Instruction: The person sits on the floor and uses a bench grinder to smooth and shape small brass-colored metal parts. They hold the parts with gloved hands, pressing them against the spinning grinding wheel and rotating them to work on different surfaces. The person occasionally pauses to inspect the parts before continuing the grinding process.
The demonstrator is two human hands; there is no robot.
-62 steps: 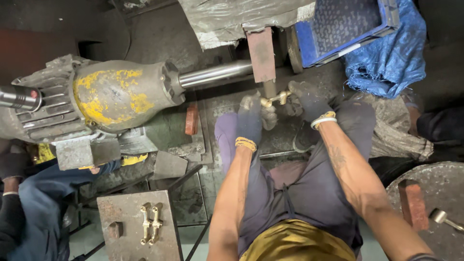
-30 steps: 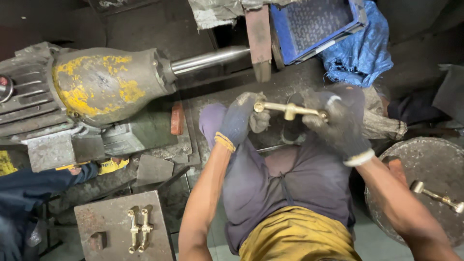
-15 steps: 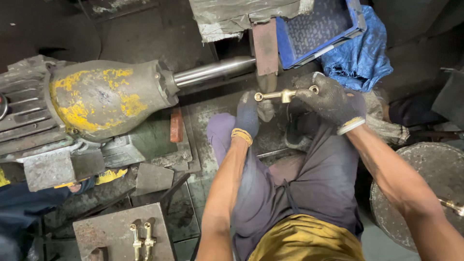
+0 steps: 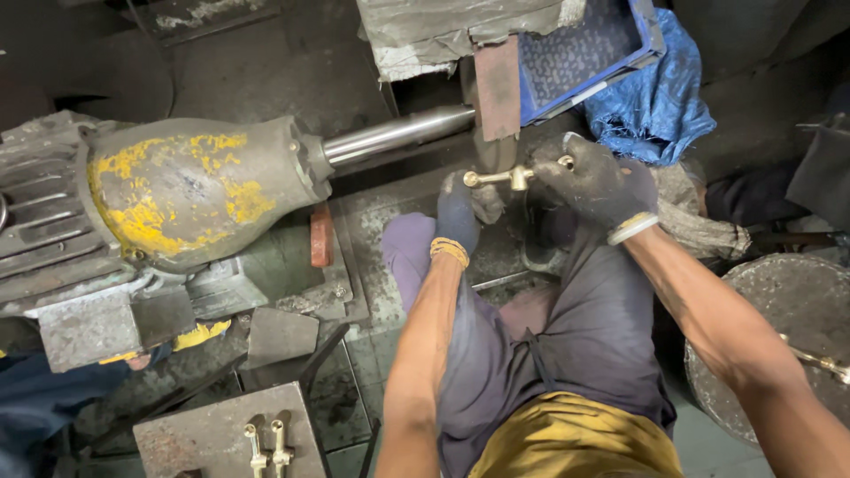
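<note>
- Brass fitting (image 4: 512,177), a short golden rod with knobbed ends, is held level between both gloved hands, right under the dark wheel (image 4: 485,150) at the end of the steel shaft (image 4: 394,134).
- Left hand (image 4: 459,212), in a dark blue glove with a yellow cuff, reaches straight up from the lap, forearm bare; its fingers pinch the fitting's left end.
- Right hand (image 4: 595,184), in a dark glove with a white cuff, comes in from the lower right with the arm stretched out; its fingers are clenched around the fitting's right end.
- Whether the fitting touches the wheel is hard to tell from this angle.
- Big motor (image 4: 186,199), grey with worn yellow paint, fills the left side and drives the shaft toward the wheel.
- Red-brown brick (image 4: 320,235) stands on edge just beside the motor's base.
- Metal plate (image 4: 199,434) near the bottom left edge carries two more brass pieces (image 4: 267,447), lying side by side.
- Brown flat guard (image 4: 498,88) hangs above the wheel, partly hiding it.
- Blue crate (image 4: 584,53) sits tilted near the top edge, with a blue cloth (image 4: 655,102) bunched just beside it on the right.
- Round grey pan (image 4: 788,336) at the right edge holds one brass piece (image 4: 819,361), partly hidden by the right forearm.
</note>
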